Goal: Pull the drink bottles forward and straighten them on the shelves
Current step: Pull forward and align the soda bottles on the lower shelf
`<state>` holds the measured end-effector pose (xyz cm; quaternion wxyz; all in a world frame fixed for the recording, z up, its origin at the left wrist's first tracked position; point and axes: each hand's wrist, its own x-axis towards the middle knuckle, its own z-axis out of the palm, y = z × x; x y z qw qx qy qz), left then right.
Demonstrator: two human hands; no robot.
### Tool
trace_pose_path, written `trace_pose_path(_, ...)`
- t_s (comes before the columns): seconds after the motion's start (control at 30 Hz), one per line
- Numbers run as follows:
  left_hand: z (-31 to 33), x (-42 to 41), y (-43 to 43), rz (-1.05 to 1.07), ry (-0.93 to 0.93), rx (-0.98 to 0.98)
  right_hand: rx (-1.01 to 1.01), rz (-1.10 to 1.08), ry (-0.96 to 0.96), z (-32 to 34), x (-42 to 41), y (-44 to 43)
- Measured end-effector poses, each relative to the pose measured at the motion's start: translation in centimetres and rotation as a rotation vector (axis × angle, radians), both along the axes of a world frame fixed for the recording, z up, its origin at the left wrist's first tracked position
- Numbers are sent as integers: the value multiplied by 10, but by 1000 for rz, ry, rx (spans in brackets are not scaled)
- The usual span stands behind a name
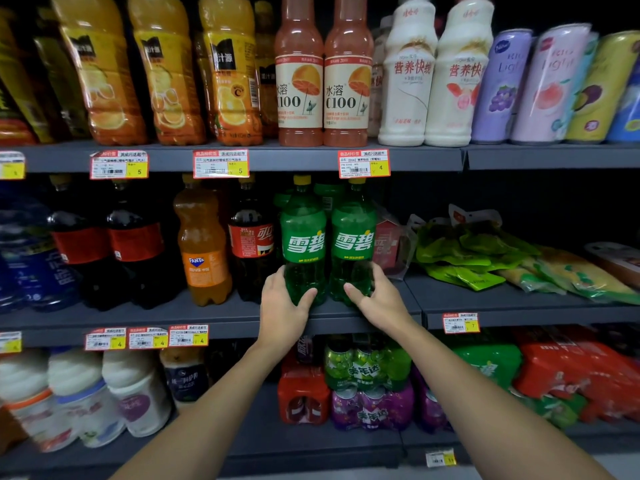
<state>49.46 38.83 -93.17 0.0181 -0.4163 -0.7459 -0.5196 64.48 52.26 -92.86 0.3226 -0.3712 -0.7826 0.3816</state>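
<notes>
Gripping two green 雪碧 bottles (303, 244) (353, 242), both hands (282, 306) (381, 301).

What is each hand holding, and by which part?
The left hand grips the left Sprite bottle by its lower body, below the label; the right hand grips the right Sprite bottle likewise.

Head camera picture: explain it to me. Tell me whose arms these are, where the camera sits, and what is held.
No machine here: these are a person's bare arms, seen from a camera worn on the head, looking forward and down at shelves. The left hand grips the left green bottle near its base; the right hand grips the right green bottle beside it. Both stand upright on the middle shelf, with a cola bottle and a Fanta bottle to their left and green pouches to their right.
</notes>
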Motion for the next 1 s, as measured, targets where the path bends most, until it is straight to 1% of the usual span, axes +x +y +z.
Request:
trace_pose_path(0.13, 0, 4, 1, 3, -17, 24, 109, -111, -1, -2, -1, -2)
trace_pose_path(0.3, 0, 10, 7, 59, -89, 39, 153, -125, -32, -5, -4, 0)
trace_pose_path(0.47, -1, 8, -3, 14, -72, 42, 159, -170, -78, -4, -4, -9)
trace_pose_path(0.53, -1, 1, -14, 26, -53, 61, 212, -262, -18, -3, -6, -22)
trace_pose_path(0.63, 2, -20, -33, 75, 2, 152, 336, -421, 171, -2, -19, -51)
trace_pose_path(0.7, 5, -38, -46, 151, 54, 199, 376, -412, 250, -1, -37, -74)
trace_pose_path(0.77, 6, -58, -58, 242, 87, 228, 376, -345, 306, -2, -59, -95)
trace_pose_path(0.87, 3, -85, -76, 332, 73, 194, 379, -258, 370, -8, -94, -125)
trace_pose_path(0.93, 2, -102, -85, 353, 72, 156, 362, -237, 352, -11, -116, -141)
trace_pose_path(1.0, 2, -116, -89, 350, 76, 129, 321, -260, 285, -11, -136, -153)
